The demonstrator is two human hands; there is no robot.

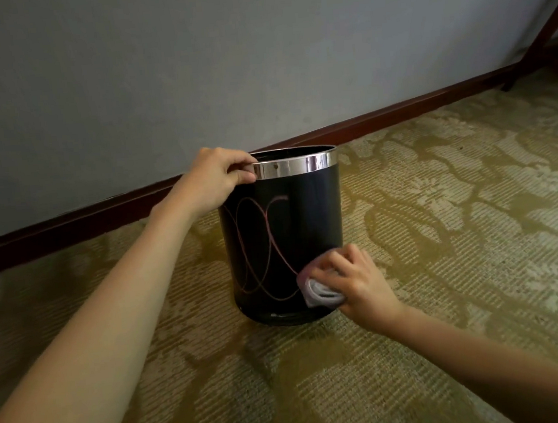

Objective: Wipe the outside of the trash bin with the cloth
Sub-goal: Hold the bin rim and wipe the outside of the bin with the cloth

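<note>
A black round trash bin [302, 216] with a shiny metal rim and looping pink lines drawn on its side stands upright on the carpet. My left hand [215, 180] grips the rim at its left side, fingers curled over the edge. My right hand [352, 279] holds a folded grey cloth [316, 291] and presses it against the bin's lower right side, close to the base. The far side of the bin is hidden.
The patterned olive carpet [443, 229] spreads around the bin. A grey wall [256, 60] with a dark wooden baseboard [397, 111] runs just behind it. A wooden furniture leg [540, 32] slants down at the far right.
</note>
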